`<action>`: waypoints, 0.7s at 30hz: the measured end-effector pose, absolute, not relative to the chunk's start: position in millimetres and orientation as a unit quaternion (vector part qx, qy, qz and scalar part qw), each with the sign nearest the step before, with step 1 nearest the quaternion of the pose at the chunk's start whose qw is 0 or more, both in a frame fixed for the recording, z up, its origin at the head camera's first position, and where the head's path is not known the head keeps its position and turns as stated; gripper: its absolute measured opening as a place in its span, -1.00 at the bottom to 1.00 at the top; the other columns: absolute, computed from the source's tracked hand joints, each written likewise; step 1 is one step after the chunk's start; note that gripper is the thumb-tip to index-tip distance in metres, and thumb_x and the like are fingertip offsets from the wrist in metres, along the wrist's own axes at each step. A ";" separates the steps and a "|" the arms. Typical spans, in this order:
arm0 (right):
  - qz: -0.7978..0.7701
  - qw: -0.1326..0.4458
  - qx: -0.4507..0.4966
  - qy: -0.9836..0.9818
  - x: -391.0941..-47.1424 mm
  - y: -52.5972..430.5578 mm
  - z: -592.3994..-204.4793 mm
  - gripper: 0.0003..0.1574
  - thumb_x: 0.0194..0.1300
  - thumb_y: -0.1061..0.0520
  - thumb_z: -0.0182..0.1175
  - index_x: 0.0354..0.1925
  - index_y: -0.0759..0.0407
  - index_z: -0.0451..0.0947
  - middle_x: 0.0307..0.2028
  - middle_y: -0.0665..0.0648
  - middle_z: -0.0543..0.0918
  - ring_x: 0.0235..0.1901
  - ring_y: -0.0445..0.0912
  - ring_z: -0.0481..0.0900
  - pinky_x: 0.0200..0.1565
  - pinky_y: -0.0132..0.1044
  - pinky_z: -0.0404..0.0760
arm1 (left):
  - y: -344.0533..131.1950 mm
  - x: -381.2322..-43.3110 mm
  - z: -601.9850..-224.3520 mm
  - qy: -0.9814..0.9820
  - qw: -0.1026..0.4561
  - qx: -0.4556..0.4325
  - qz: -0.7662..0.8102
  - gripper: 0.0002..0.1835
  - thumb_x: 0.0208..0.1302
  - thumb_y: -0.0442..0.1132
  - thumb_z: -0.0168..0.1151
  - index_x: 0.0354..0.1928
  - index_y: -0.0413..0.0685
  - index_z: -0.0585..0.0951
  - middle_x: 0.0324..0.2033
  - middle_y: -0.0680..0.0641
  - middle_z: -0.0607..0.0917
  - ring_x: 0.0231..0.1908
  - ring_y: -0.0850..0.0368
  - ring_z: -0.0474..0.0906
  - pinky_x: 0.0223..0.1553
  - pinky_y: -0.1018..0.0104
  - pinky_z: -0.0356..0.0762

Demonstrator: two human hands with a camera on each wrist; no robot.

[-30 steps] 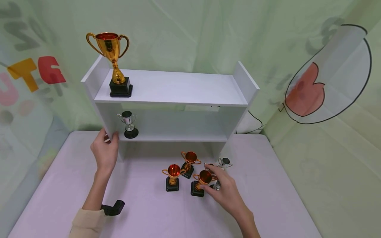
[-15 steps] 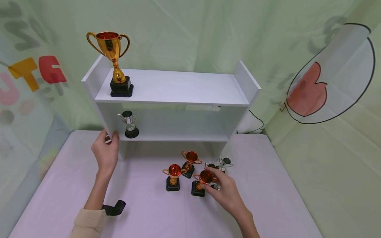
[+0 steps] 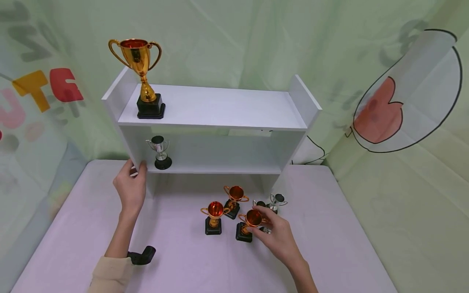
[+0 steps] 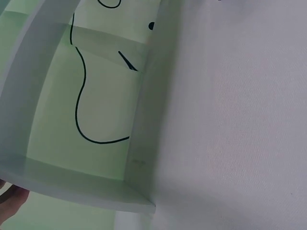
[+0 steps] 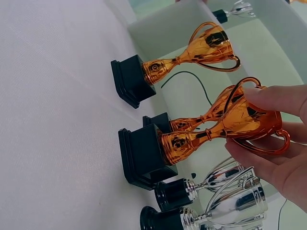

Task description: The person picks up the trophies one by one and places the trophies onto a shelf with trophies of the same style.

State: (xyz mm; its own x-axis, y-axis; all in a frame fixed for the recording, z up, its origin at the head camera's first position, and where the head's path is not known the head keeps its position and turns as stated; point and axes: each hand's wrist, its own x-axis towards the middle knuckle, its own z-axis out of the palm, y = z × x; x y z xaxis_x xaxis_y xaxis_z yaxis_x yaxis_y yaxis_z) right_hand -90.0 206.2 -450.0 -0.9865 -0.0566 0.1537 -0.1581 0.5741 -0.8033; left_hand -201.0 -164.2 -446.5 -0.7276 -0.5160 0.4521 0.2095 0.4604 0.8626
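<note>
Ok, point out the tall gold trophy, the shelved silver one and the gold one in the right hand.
Tall gold trophy (image 3: 141,62): head view, lower bowl.
Shelved silver trophy (image 3: 159,148): head view, lower bowl.
Held gold trophy (image 5: 236,122): right wrist view, bowl.

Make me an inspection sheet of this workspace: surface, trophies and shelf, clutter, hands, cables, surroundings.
Surface: white-covered table.
Job's things: white shelf unit; large gold trophy on its top board, small silver trophy on the board below; two copper trophies on the table; silver trophies beside them, partly hidden, count unclear.
Clutter: nothing seen.
Hands: left hand grips the unit's left side; right hand pinches a third copper trophy.
Cables: nothing seen for certain.
Surroundings: pale green curtain with coloured letters.
</note>
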 end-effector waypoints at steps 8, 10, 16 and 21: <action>0.463 0.055 0.056 -0.883 -87.0 207.6 -450.1 -0.28 0.02 0.36 0.56 0.18 0.14 0.61 -0.01 0.13 0.76 -0.11 -0.02 0.75 -0.06 -0.17 0.75 | -163.6 -200.4 -444.7 -0.772 0.364 0.101 -0.512 -0.73 0.39 -0.31 0.25 0.04 -0.27 0.72 -0.06 -0.27 0.79 -0.35 0.56 0.49 -0.36 0.75 0.40; 0.462 0.057 0.057 -0.883 -85.2 207.7 -448.9 -0.27 0.01 0.36 0.57 0.18 0.11 0.62 -0.02 0.10 0.76 -0.12 -0.04 0.75 -0.06 -0.17 0.76 | -163.0 -200.2 -444.3 -0.770 0.366 0.102 -0.512 -0.74 0.38 -0.31 0.26 0.03 -0.28 0.73 -0.08 -0.28 0.79 -0.36 0.54 0.49 -0.37 0.74 0.39; 0.460 0.069 0.072 -0.882 -78.9 209.8 -443.5 -0.29 0.03 0.30 0.58 0.17 0.10 0.62 -0.04 0.05 0.76 -0.10 -0.05 0.74 -0.07 -0.17 0.76 | -162.5 -200.1 -444.7 -0.768 0.367 0.104 -0.515 -0.73 0.38 -0.30 0.25 0.04 -0.28 0.72 -0.08 -0.29 0.79 -0.37 0.54 0.49 -0.38 0.73 0.39; 0.465 0.072 0.092 -0.877 -73.7 214.5 -437.5 -0.31 0.07 0.22 0.58 0.19 0.10 0.62 0.01 0.02 0.76 -0.08 -0.11 0.73 -0.06 -0.20 0.76 | -162.1 -200.5 -445.2 -0.766 0.368 0.105 -0.516 -0.73 0.38 -0.31 0.26 0.04 -0.28 0.73 -0.07 -0.28 0.79 -0.36 0.57 0.48 -0.37 0.73 0.39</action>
State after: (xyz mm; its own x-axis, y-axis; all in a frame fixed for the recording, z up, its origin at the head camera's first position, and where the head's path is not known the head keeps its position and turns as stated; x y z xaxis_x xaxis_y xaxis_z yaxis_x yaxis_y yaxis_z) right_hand -73.7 214.5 -437.5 -0.9727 -0.0946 0.2121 -0.2286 0.5501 -0.8032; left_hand -200.5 -162.1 -445.2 -0.7069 -0.5407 0.4560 0.2191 0.4456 0.8680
